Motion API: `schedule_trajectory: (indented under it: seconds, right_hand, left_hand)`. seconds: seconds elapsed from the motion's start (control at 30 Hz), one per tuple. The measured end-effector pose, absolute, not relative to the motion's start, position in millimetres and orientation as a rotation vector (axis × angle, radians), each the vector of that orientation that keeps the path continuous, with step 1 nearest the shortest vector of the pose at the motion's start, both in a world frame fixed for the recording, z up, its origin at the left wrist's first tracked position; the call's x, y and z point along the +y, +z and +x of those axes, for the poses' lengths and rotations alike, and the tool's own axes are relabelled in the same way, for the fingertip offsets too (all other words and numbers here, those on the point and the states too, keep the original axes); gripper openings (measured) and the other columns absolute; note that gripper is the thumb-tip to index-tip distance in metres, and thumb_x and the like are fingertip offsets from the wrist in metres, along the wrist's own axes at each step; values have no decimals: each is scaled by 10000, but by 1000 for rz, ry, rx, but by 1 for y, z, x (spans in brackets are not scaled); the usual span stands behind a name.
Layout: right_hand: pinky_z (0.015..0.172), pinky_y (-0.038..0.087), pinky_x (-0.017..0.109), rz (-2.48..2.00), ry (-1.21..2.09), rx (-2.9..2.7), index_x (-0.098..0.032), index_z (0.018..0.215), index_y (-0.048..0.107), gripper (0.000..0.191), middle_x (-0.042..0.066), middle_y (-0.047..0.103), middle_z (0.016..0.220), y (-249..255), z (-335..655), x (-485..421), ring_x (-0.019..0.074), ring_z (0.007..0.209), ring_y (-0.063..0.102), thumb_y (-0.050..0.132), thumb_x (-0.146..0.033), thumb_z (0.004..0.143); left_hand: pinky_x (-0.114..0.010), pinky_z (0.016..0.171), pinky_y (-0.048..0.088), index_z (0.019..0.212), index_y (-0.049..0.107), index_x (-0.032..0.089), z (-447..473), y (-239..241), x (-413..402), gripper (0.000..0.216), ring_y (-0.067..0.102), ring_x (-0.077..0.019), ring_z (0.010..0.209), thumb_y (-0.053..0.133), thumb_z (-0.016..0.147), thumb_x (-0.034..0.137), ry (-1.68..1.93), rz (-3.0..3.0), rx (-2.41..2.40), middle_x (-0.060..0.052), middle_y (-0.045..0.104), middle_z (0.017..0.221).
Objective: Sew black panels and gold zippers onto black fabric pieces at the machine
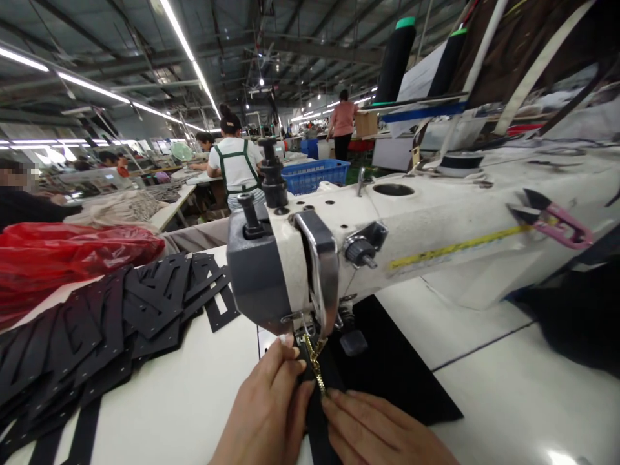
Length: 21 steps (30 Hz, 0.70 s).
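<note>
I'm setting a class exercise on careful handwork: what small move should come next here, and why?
Probably ease the black strip gently toward the head of the sewing machine, guided from both sides: the left hand rests along one side, the right hand touches the gold zipper, and its teeth part in a V just below the head.

Near six o'clock, the left hand (268,397) and right hand (375,423) are cut off — at nine, the red plastic (72,255) too.
</note>
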State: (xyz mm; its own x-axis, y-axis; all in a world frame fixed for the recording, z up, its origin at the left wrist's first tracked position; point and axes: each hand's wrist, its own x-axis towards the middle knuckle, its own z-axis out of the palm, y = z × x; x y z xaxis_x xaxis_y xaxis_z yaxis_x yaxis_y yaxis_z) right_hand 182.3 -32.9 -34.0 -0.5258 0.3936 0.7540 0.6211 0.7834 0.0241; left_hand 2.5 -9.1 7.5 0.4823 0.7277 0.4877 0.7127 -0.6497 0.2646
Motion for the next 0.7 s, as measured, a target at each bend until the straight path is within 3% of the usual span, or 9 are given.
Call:
schedule_trajectory:
  seconds: [0.23, 0.43, 0.53, 0.7]
  right_hand:
    - [816, 500, 223, -746, -389, -2177, -154, 872, 670, 323, 32, 703, 917, -29, 176, -20, 130, 878, 628, 357, -80, 908]
    - [715, 490, 243, -653, -357, -2143, -134, 825, 647, 385, 43, 694, 844, -15, 179, -19, 148, 822, 610, 315, -270, 963]
    - [717, 482, 284, -779, -116, -2165, -176, 847, 624, 309, 31, 663, 811, 0, 185, -14, 157, 783, 596, 332, -228, 934]
    - [702, 467, 391, -1307, 89, -2111, -156, 825, 593, 101, 84, 622, 819, 17, 178, 13, 248, 796, 587, 541, -225, 772]
  left_hand:
    - [-244, 710, 568, 954, 524, 188, 5, 10, -1, 180, 630, -175, 843, 383, 859, 126, 971, 2655, 1283, -81, 567, 935]
    - [-315, 742, 567, 998, 532, 165, 3, 10, -5, 222, 620, -212, 896, 411, 823, 103, 874, 2749, 1357, -106, 581, 996]
    - [-393, 781, 551, 986, 549, 163, 3, 7, -14, 224, 610, -247, 922, 431, 807, 99, 912, 2922, 1288, -93, 614, 939]
    - [-392, 662, 538, 810, 561, 168, 9, 5, -28, 164, 588, -227, 746, 411, 831, 105, 872, 2895, 1356, -71, 586, 790]
